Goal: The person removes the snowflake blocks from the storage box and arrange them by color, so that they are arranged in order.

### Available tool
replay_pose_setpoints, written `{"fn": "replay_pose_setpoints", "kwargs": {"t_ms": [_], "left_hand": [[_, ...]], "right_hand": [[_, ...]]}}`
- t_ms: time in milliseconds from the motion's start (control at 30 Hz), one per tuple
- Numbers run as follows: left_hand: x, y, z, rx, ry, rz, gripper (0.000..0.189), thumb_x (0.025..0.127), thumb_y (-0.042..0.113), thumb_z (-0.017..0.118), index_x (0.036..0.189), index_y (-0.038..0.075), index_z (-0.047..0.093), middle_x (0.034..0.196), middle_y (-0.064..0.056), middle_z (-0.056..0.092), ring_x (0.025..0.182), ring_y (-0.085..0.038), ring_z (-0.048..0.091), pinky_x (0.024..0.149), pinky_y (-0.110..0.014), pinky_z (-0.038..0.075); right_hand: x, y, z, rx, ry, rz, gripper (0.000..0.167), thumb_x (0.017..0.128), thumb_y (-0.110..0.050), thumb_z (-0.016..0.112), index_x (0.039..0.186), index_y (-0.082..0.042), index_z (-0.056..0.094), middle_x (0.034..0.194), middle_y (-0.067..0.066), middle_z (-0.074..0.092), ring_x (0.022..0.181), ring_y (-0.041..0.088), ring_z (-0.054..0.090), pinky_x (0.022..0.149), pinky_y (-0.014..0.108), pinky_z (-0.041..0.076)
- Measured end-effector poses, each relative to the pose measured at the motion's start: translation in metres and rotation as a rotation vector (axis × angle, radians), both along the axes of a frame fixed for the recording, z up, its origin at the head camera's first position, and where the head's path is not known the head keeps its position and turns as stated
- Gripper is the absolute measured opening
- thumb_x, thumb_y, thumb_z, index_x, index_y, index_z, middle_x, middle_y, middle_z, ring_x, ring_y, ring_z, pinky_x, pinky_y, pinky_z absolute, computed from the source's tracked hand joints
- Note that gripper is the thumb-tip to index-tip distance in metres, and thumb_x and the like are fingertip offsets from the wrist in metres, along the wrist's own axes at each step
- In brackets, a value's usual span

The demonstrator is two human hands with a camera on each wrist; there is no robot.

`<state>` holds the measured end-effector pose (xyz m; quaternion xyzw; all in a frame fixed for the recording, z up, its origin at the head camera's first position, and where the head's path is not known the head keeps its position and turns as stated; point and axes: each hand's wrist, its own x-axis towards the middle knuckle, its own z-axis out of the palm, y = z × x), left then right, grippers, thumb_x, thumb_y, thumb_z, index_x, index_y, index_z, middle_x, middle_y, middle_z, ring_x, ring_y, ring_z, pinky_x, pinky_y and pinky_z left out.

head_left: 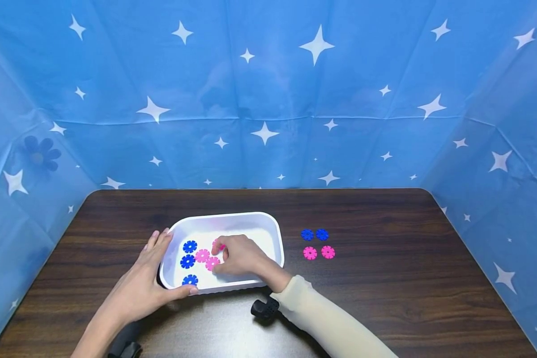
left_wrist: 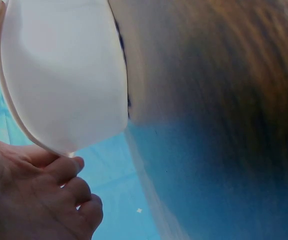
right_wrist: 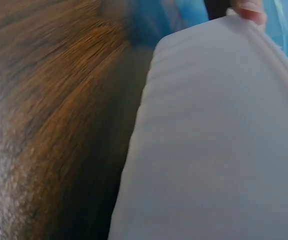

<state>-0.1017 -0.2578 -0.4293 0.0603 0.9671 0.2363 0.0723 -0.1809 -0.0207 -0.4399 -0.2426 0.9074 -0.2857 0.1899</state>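
My left hand [head_left: 145, 278] holds the left end of a white plastic tray [head_left: 268, 226], thumb on the front rim and fingers along the far left side. In the left wrist view the tray's wall [left_wrist: 74, 75] rises beside the curled fingers. Inside the tray lie three blue notched discs, one of them a blue disc [head_left: 188, 261] at the left, and three pink ones. My right hand [head_left: 241, 256] reaches in over the right side, thumb and index finger apart around a pink notched disc [head_left: 212, 263]. Its index finger partly covers another pink disc [head_left: 218, 243].
Right of the tray on the dark wooden table [head_left: 385, 278] lie two blue discs [head_left: 314, 234] in a row, with two pink discs [head_left: 319, 252] in front of them. A blue star-patterned curtain [head_left: 268, 89] encloses the table at the back and sides.
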Motion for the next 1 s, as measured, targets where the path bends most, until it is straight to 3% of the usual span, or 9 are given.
{"fn": "replay_pose_setpoints", "kwargs": {"t_ms": [267, 567, 733, 1000], "left_hand": [[0.002, 0.001, 0.0, -0.003, 0.008, -0.004, 0.132, 0.071, 0.081, 0.074, 0.167, 0.022, 0.005, 0.175, -0.006, 0.007, 0.162, -0.034, 0.005, 0.109, -0.079, 0.03], [0.0, 0.002, 0.001, -0.001, 0.006, -0.004, 0.132, 0.071, 0.081, 0.073, 0.167, 0.022, 0.004, 0.175, -0.009, 0.008, 0.162, -0.035, 0.005, 0.109, -0.08, 0.029], [0.0, 0.002, 0.0, 0.004, 0.004, -0.004, 0.133, 0.07, 0.082, 0.073, 0.167, 0.02, 0.006, 0.175, -0.009, 0.009, 0.162, -0.035, 0.005, 0.108, -0.08, 0.03], [0.0, 0.002, 0.0, 0.005, 0.009, -0.003, 0.132, 0.07, 0.082, 0.073, 0.167, 0.02, 0.008, 0.174, -0.01, 0.01, 0.161, -0.035, 0.006, 0.108, -0.08, 0.031]], "right_hand": [[0.0, -0.001, -0.002, 0.03, 0.027, -0.01, 0.023, 0.081, -0.021, 0.084, 0.099, -0.019, 0.071, 0.067, -0.01, 0.052, 0.06, 0.004, 0.045, 0.056, 0.019, 0.035], [0.002, 0.007, 0.003, -0.072, 0.027, -0.017, 0.014, 0.082, -0.01, 0.08, 0.089, -0.013, 0.069, 0.069, -0.01, 0.061, 0.061, 0.0, 0.051, 0.062, 0.015, 0.041], [0.001, 0.012, 0.004, -0.126, 0.029, 0.001, 0.01, 0.083, -0.005, 0.075, 0.092, -0.008, 0.074, 0.067, -0.009, 0.062, 0.059, -0.002, 0.05, 0.062, 0.014, 0.041], [0.002, 0.023, 0.009, -0.183, 0.061, 0.074, 0.008, 0.084, -0.006, 0.069, 0.086, -0.013, 0.073, 0.068, -0.01, 0.062, 0.059, -0.003, 0.048, 0.059, 0.014, 0.039]]}}
